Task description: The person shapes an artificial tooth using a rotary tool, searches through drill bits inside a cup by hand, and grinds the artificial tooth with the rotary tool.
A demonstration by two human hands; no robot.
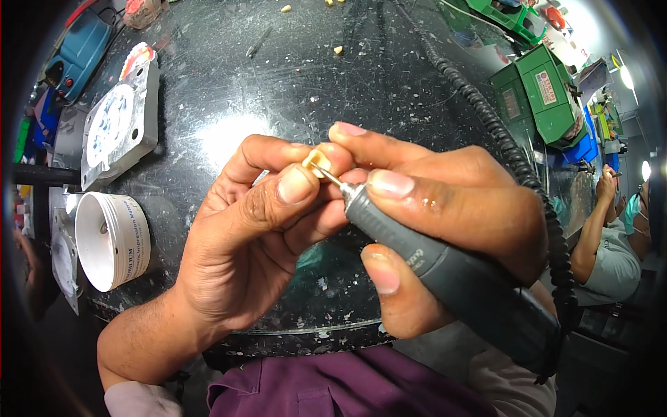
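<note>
Between the thumb and fingertips of my left hand point(253, 222) is a small yellowish dental crown point(314, 158), its hollow side showing. My right hand point(451, 201) is wrapped round a black rotary handpiece point(445, 267), tilted with its nose up and to the left. The thin metal bur point(326, 174) at its nose reaches to the crown; whether it touches the inner wall I cannot tell. Both hands are close together above the front part of the black table, with fingertips nearly meeting.
A white tub point(114, 240) lies tipped at the left, beside a grey metal plate point(121, 125) bearing a red-and-white dental model point(139, 59). A coiled black cord point(479, 104) crosses the right side. Green bins point(538, 97) stand far right. Small yellow pieces point(338, 50) dot the scratched table point(208, 76). Another person point(611, 243) sits at right.
</note>
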